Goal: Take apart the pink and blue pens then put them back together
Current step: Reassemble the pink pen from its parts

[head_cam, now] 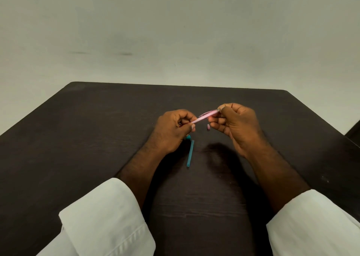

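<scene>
A pink pen [205, 116] is held above the dark table, slanting up to the right. My left hand [171, 131] pinches its lower left end. My right hand [235, 123] pinches its upper right end between thumb and fingers. A small pink piece [208, 127] lies on the table below the pen. A blue pen barrel [190, 153] lies on the table between my wrists, pointing toward me. Another blue piece [188, 137] peeks out from under my left hand, mostly hidden.
The dark wooden table [97, 138] stretches wide on both sides of my hands, with its far edge against a pale wall [175, 31]. White sleeves cover my forearms near the bottom of the view.
</scene>
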